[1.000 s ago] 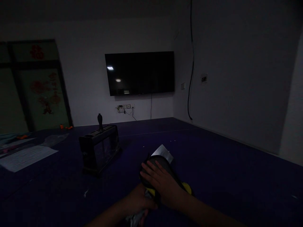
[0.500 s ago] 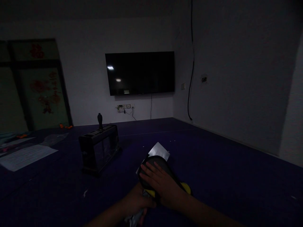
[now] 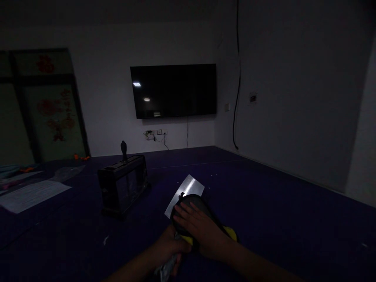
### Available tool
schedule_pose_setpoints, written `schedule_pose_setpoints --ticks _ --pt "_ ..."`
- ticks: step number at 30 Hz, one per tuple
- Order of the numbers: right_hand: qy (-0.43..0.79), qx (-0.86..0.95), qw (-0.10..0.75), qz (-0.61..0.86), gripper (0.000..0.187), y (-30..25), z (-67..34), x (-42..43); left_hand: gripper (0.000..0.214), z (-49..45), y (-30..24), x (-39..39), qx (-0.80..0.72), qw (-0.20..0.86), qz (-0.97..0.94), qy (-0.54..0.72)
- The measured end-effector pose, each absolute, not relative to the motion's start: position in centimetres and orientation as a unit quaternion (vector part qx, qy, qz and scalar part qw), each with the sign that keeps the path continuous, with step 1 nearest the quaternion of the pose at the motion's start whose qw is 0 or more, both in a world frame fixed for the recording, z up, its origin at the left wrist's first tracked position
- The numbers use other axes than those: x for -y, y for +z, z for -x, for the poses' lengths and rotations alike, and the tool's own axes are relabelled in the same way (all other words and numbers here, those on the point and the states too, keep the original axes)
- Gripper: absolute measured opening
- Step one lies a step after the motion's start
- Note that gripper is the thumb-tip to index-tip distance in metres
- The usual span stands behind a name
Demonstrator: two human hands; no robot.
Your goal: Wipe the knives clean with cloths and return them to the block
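Observation:
My left hand (image 3: 169, 247) is closed round the grey, crinkled-looking handle of a broad, flat metal blade (image 3: 192, 185), cleaver-like in shape. Its shiny far end sticks out beyond a dark grey pad with black edging and yellow parts (image 3: 202, 203). My right hand (image 3: 198, 227) lies flat on top of this pad, fingers stretched and slightly apart. The pad covers the middle of the blade; whether it wraps round the underside is hidden. Both hands are close together, low in the view, above the dark blue surface.
Left of my hands, a black box-like frame with clear sides and a knob on top (image 3: 123, 184) stands on the blue surface (image 3: 264, 219). Printed paper sheets (image 3: 35, 194) and a clear plastic bag (image 3: 69, 172) lie farther left. A television (image 3: 176, 92) hangs on the back wall.
The metal blade has shifted and turned a little to the left, so more of it shows past the pad. My right hand and the pad have hardly moved.

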State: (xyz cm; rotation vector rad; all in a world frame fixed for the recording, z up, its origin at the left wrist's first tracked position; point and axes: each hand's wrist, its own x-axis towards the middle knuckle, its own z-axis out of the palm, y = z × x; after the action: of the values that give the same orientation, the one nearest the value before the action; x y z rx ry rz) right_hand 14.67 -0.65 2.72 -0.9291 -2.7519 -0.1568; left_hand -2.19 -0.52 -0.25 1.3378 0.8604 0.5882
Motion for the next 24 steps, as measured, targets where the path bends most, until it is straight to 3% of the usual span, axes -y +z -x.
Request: schedule_pose_setpoints --ticks 6,18,24 --pt "-0.047 0.942 0.125 0.309 0.096 2.9 -14.8 0.9 0.068 2.2 -0.7 0.1 -0.388 0.667 -0.563 0.294" --pt "-0.051 0.945 0.138 0.294 0.092 2.6 -15.1 0.6 0.067 2.4 -1.0 -0.1 -0.394 0.665 -0.56 0.298" --pt "-0.041 0.953 0.195 0.228 0.083 2.1 -16.0 0.1 0.06 2.4 -0.6 0.3 -0.391 0.661 -0.565 0.301"
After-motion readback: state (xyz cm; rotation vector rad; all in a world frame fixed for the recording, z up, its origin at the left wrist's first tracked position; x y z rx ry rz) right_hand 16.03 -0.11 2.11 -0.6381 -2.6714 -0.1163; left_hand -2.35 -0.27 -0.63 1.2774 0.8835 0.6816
